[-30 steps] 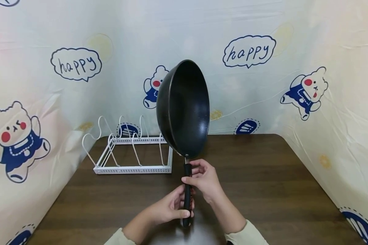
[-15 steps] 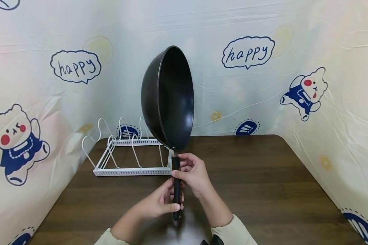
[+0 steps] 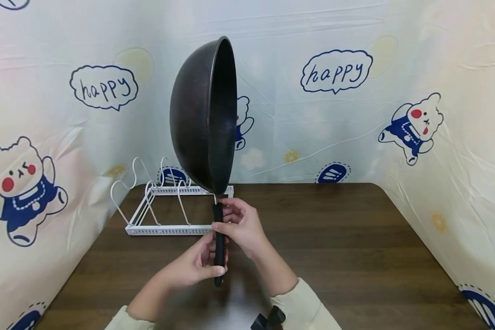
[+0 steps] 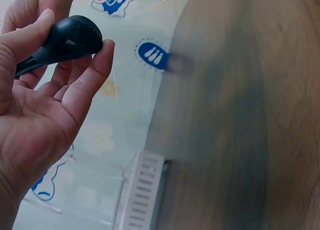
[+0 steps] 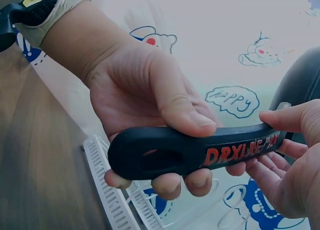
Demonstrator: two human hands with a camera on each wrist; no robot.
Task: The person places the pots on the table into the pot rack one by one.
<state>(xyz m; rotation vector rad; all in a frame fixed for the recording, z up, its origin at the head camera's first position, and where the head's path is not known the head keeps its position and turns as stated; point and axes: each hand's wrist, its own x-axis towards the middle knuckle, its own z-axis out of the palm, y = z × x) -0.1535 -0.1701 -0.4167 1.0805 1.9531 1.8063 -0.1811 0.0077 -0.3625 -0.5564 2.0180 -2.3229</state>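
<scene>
A black wok (image 3: 191, 114) stands nearly upright in the air in the head view, its hollow side facing right and its handle (image 3: 220, 238) pointing down. My left hand (image 3: 189, 266) grips the lower end of the handle, thumb across it. Higher up, close to the bowl, my right hand (image 3: 243, 227) pinches the handle. Red lettering shows along the handle (image 5: 220, 152) in the right wrist view, with the left hand's fingers curled around the end that has a hole. The wok hangs over the right part of a white wire rack (image 3: 169, 230) and hides some of it.
The rack, with several upright wire loops, stands at the back left of the brown wooden table (image 3: 334, 247). A printed cloth (image 3: 272, 68) with bears encloses the table at the back and sides. A dark device (image 3: 268, 318) is at the right sleeve.
Both hands have carried the wok left and a little up, from right of the rack to over its right part. The bowl has turned so more of its outside shows.
</scene>
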